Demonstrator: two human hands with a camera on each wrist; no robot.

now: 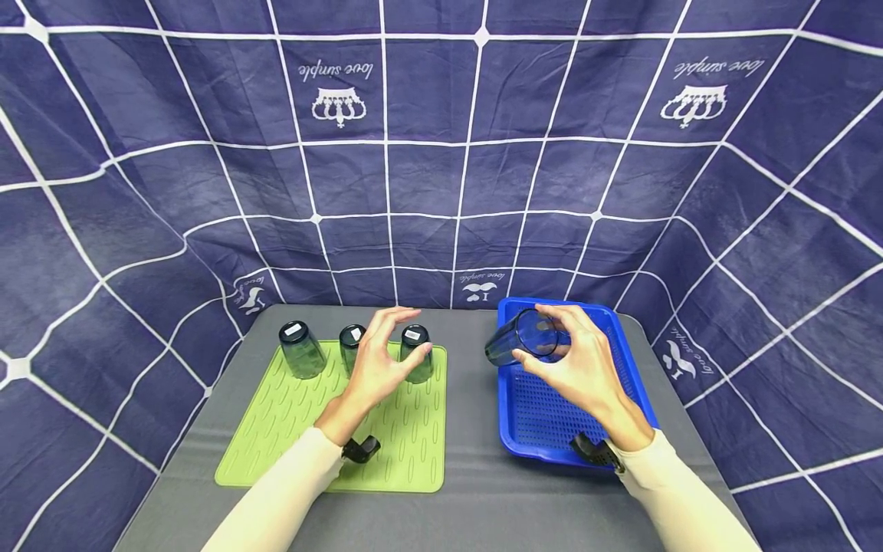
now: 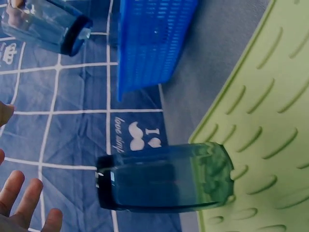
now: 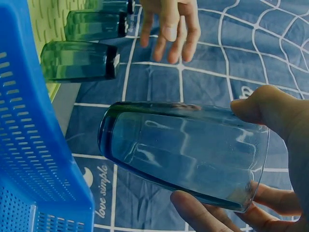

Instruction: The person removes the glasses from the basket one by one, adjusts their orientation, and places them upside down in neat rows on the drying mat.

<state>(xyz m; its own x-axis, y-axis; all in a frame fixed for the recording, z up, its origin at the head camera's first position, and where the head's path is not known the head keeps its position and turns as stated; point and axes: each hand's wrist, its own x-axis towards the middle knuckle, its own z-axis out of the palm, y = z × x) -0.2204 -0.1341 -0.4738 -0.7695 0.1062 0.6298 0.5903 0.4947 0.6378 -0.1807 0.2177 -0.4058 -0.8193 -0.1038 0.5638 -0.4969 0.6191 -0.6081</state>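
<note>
My right hand (image 1: 582, 364) grips a clear blue drinking glass (image 1: 507, 343) near its rim, thumb on one side and fingers on the other. The glass tilts over the left edge of the blue basket (image 1: 507, 414), its thick base pointing left. In the right wrist view the held glass (image 3: 183, 150) looks empty. My left hand (image 1: 375, 360) hovers over the green mat (image 1: 407, 460), thumb and fingers spread apart, holding nothing. Beside it stands an upside-down glass (image 1: 417, 356) with a white label on its base. Two similar glasses, one partly behind the hand, stand farther left.
The basket has perforated walls and stands on the right of the grey table (image 1: 476, 460); the ribbed mat lies on the left. A blue curtain (image 1: 428, 176) with white grid lines encloses the back and sides.
</note>
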